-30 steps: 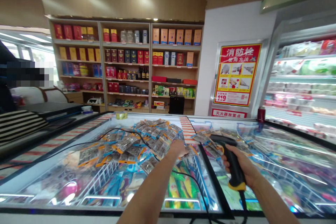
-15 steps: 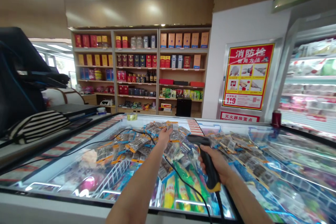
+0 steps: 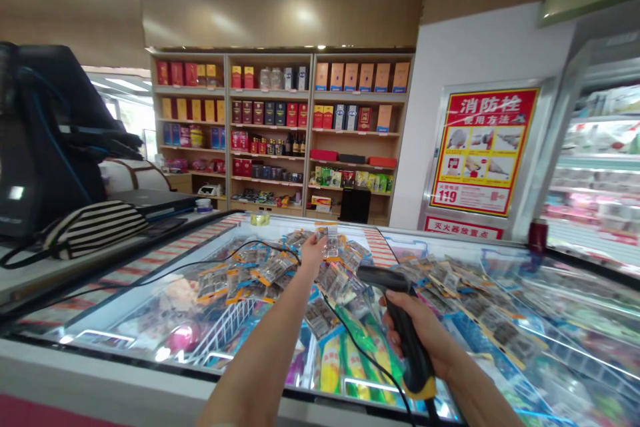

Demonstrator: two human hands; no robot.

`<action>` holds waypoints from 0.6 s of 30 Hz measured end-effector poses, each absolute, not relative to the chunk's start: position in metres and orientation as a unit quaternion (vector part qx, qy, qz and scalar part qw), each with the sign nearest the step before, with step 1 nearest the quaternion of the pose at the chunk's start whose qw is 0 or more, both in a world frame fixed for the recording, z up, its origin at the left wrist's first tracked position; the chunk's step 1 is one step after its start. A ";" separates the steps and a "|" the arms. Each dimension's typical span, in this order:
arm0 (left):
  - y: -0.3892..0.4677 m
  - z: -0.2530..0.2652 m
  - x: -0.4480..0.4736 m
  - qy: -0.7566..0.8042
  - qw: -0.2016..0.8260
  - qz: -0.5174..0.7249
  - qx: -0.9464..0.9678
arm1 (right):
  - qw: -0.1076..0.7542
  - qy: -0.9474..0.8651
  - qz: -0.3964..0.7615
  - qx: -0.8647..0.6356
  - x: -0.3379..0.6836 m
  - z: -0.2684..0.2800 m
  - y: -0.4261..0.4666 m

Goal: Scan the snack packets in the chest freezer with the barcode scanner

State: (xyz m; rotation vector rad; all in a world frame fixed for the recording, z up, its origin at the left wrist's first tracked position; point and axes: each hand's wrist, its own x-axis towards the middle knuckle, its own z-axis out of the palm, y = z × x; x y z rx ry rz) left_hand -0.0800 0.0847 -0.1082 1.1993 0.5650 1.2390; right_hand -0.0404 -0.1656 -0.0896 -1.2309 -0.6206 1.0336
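Note:
My right hand is wrapped round the grip of a black and yellow barcode scanner, its head pointing left and forward. A black cable loops across the glass. Stretched forward, my left hand pinches a small clear packet with an orange edge, held up on the far side of the scanner's head. Behind and below it, several similar packets lie heaped on the glass freezer top. A second heap of packets spreads to the right of the scanner.
Beneath the glass are a white wire basket and yellow-green ice-pop packs. At left stand a black screen unit and a striped pouch. Stocked shelves line the back, beside a red poster. A dark red cup-like object stands at right.
The view has shifted, so the scene sits further right. The packet in my left hand now stands more upright and shows more clearly. My right hand still grips the scanner.

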 end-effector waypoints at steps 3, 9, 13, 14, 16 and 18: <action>0.086 -0.109 -0.077 0.229 0.619 0.545 0.517 | 0.653 -0.263 0.459 -0.542 -0.039 -0.087 -0.167; 0.086 -0.106 -0.070 0.177 0.661 0.542 0.487 | 0.644 -0.242 0.458 -0.564 -0.042 -0.080 -0.166; 0.084 -0.104 -0.070 0.190 0.635 0.568 0.489 | 0.653 -0.243 0.470 -0.542 -0.044 -0.078 -0.164; 0.084 -0.104 -0.071 0.193 0.627 0.572 0.491 | 0.655 -0.243 0.472 -0.538 -0.045 -0.078 -0.164; 0.084 -0.103 -0.072 0.197 0.620 0.577 0.494 | 0.658 -0.246 0.473 -0.532 -0.045 -0.077 -0.164; 0.084 -0.104 -0.072 0.196 0.620 0.578 0.494 | 0.657 -0.249 0.477 -0.528 -0.046 -0.077 -0.165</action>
